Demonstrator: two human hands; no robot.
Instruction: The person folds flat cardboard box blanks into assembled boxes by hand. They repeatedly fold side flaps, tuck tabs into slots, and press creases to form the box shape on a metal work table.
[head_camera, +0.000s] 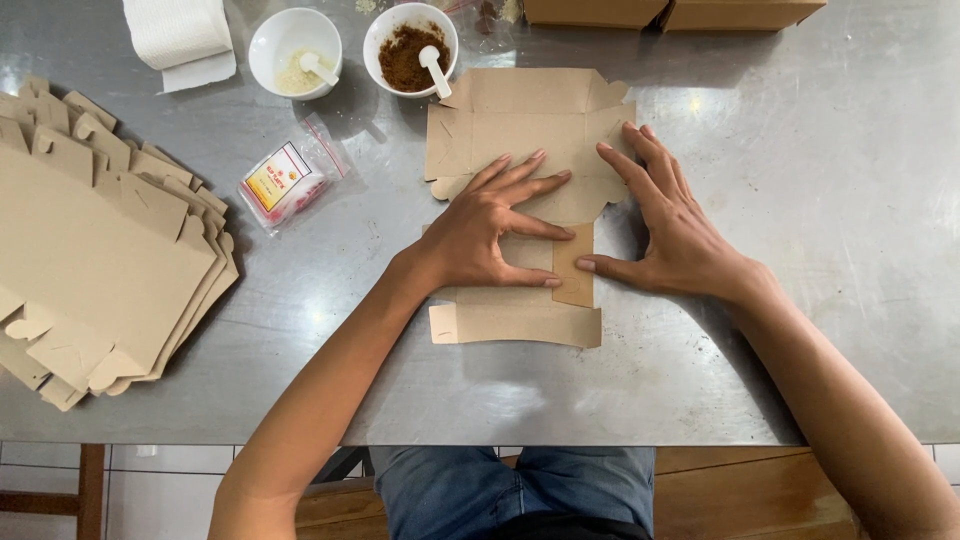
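Lying mid-table (820, 200) on brushed steel: flat brown die-cut cardboard box blank (520, 130). Pressing it down, left hand (485, 235) and right hand (675, 225), both spread open, gripping nothing. Stacked cardboard blanks (100, 250) far left.

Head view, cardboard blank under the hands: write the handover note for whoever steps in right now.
Left hand lies flat on the cardboard blank, fingers spread.
Right hand presses its right edge, thumb at the folded side flap.
The blank lies flat on the steel table, one flap creased; the other flaps are unfolded.
Stack of blanks at left; two bowls with scoops behind.
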